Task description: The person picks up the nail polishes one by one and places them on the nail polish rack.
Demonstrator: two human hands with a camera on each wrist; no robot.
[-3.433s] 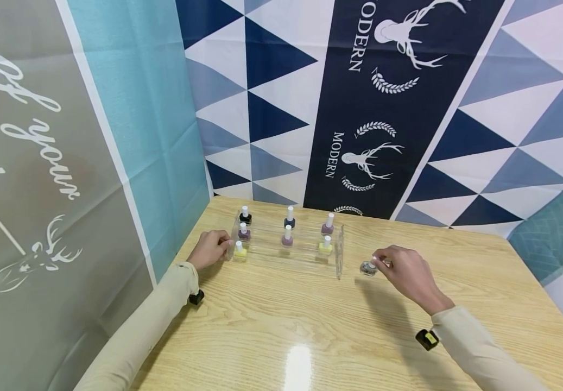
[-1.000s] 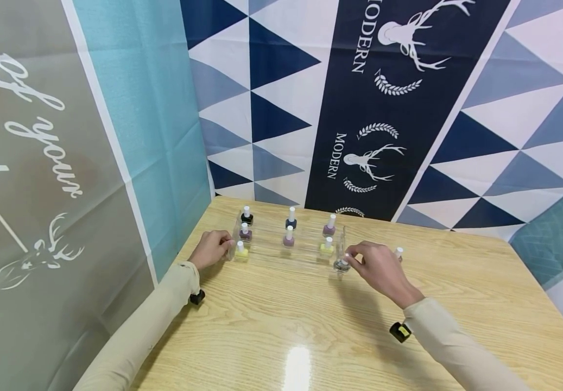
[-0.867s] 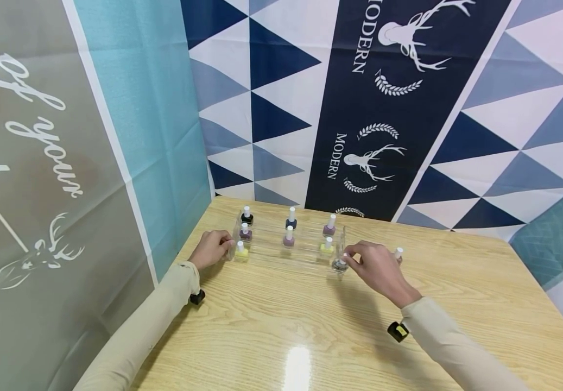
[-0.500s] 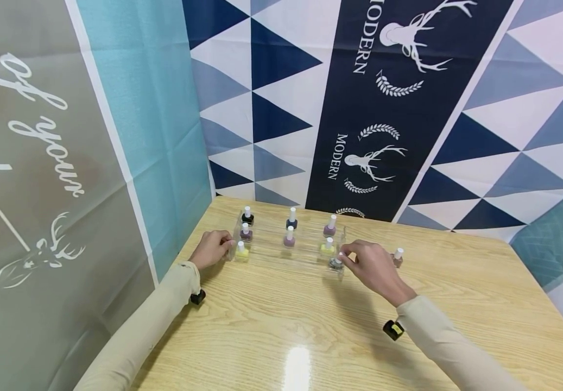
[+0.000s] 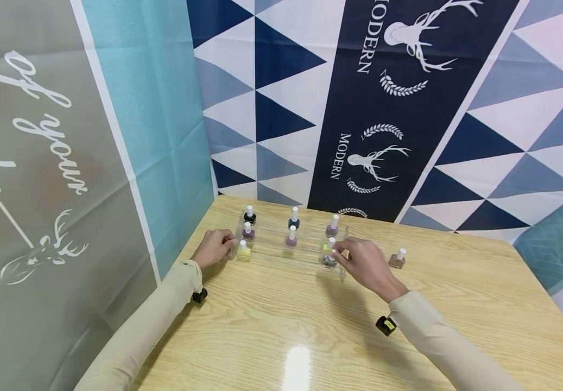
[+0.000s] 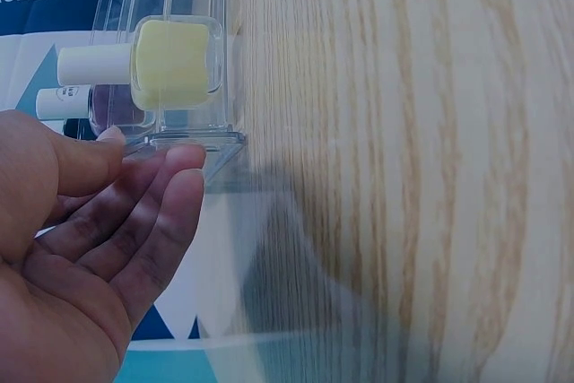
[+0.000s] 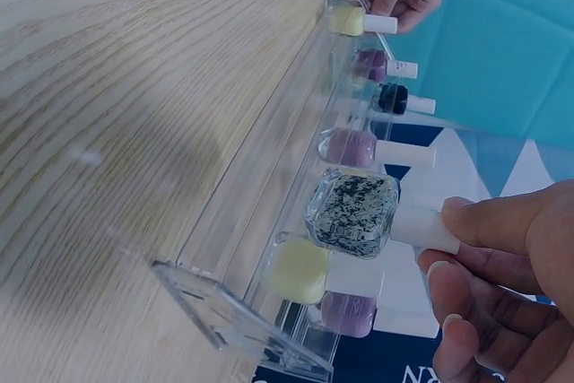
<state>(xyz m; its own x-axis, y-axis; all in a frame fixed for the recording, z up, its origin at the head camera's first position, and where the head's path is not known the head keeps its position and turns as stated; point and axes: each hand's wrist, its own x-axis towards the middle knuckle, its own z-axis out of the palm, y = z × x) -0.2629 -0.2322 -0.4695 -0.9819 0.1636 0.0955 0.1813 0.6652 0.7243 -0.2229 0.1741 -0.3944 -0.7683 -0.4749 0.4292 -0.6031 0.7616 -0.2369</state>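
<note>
My right hand (image 5: 366, 266) pinches the white cap of a nail polish bottle (image 7: 354, 213) with black speckles in clear glass. That bottle is over the front tier at the right end of a clear acrylic rack (image 5: 286, 263); whether it touches the tier I cannot tell. At the rack's other end, my left hand (image 5: 213, 248) holds the end panel between thumb and fingers. A yellow polish bottle (image 6: 175, 65) stands on the tier close to the left fingers. Another yellow bottle (image 7: 300, 268) is just behind the speckled one, partly covered in the head view.
Purple (image 5: 248, 233), mauve (image 5: 291, 240), black (image 5: 249, 217) and dark blue (image 5: 293, 222) bottles stand on the rack's rear tiers, with another mauve bottle (image 5: 332, 229) at right. A brownish bottle (image 5: 397, 260) stands on the wooden table (image 5: 242, 326). Patterned cloth (image 5: 281, 98) hangs behind.
My right hand has carried the speckled bottle leftward from the table's right side to above the rack's front tier, uncovering the brownish bottle. My left hand has stayed at the rack's end.
</note>
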